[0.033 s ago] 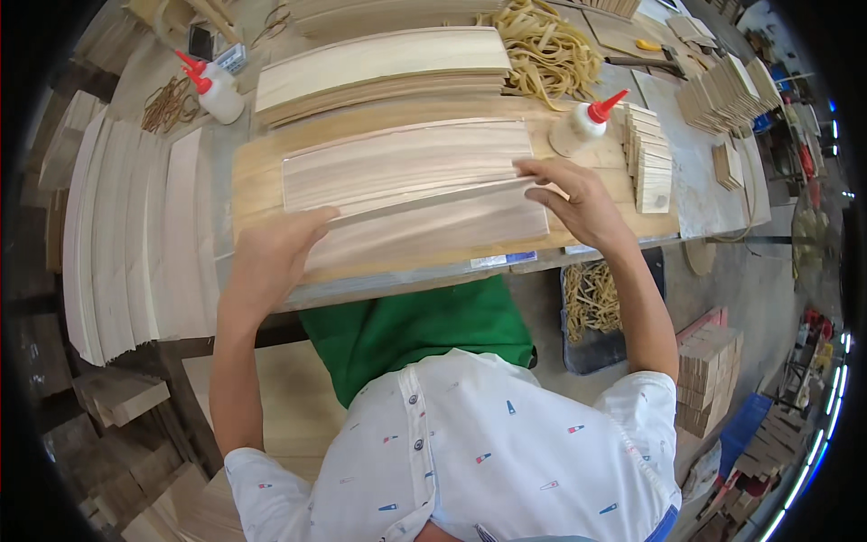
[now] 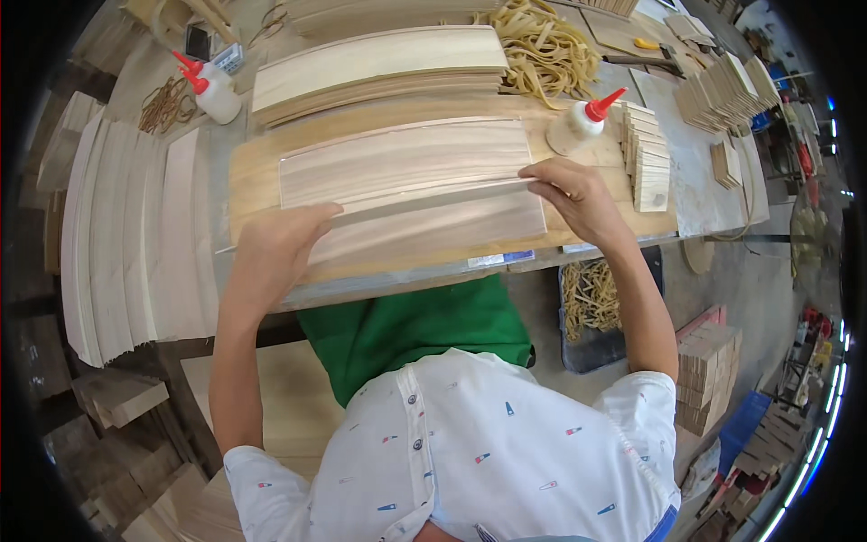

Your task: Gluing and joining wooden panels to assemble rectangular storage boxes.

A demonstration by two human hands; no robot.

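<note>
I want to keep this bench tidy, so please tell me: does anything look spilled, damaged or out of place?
No spill or damage shows. Only the bands look untidy: they lie in a loose tangle beside the stacked boards.

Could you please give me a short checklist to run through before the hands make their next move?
1. Left hand at the left end of the long wooden piece: ok.
2. Right hand at its right end: ok.
3. Red-tipped bottle standing upright: ok, though close to the right hand.
4. Stacked small wooden blocks clear of the right hand: ok.
5. Wooden piece touching the flat panel behind it along its full length: cannot tell.
</note>
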